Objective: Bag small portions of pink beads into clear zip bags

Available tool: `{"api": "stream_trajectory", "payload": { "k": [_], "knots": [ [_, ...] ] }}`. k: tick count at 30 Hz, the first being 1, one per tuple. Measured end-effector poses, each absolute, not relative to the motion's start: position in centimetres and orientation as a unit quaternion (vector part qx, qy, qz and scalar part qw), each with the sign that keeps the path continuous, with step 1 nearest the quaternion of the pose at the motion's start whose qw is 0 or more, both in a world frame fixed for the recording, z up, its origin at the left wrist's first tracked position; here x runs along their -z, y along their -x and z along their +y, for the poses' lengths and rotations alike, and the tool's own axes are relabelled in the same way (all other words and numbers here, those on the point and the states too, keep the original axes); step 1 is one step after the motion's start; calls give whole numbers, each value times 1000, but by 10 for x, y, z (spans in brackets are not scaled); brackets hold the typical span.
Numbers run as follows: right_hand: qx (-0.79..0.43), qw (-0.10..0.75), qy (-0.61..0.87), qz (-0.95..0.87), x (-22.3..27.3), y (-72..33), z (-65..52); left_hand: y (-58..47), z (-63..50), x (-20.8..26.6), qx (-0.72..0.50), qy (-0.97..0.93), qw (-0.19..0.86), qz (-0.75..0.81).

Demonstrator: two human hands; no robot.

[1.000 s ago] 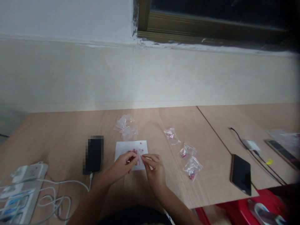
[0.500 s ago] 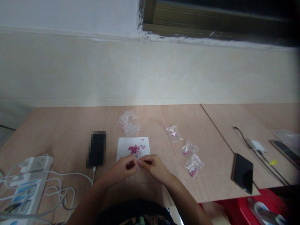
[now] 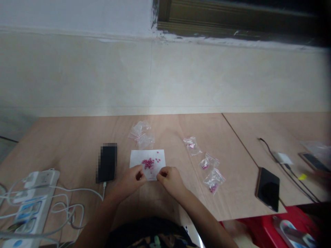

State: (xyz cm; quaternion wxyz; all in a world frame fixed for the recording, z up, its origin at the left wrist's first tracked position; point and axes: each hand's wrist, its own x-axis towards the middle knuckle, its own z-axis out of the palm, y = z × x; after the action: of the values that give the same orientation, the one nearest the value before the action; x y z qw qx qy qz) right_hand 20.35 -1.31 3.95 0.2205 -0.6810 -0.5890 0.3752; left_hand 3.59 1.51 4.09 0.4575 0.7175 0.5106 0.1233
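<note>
A loose pile of small pink beads [image 3: 148, 163] lies on a white sheet of paper [image 3: 136, 156], with a few strays to its right. My left hand [image 3: 134, 177] is at the paper's lower left, thumb and fingers pinched. At the lower right corner my right hand [image 3: 169, 177] pinches in the same way. Between the fingertips stretches what looks like a small clear plastic bag [image 3: 152, 176], faint against the paper. Beyond the paper lie several flat clear bags [image 3: 144, 140]. To the right are bags holding pink beads: one farther back [image 3: 191, 146], two nearer [image 3: 214, 180].
A black phone [image 3: 108, 162] on a white cable lies left of the paper, near a white power strip [image 3: 42, 196]. Another phone [image 3: 268, 188], a charger [image 3: 283, 158] with dark cable and a further phone [image 3: 314, 161] lie right. A red stool [image 3: 261, 224] stands below the table edge.
My hands have moved apart from each other, so the bag between them is spread wider. The bead pile is now less covered. At the far right edge a blurred shape has appeared by the phone.
</note>
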Motion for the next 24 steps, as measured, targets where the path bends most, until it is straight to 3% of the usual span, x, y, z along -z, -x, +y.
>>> {"api": "stream_trajectory", "payload": {
  "k": [8,17,24],
  "knots": [
    [-388,274,616,-628,-45,-195,-12,-43,17,-43,-105,-738,486,456],
    [-369,278,664,-588,-45,-197,-14,-31,22,-38,-146,-772,409,465],
    [-507,358,562,-547,-48,-200,-3,-25,22,-53,-134,-795,491,331]
  ]
}}
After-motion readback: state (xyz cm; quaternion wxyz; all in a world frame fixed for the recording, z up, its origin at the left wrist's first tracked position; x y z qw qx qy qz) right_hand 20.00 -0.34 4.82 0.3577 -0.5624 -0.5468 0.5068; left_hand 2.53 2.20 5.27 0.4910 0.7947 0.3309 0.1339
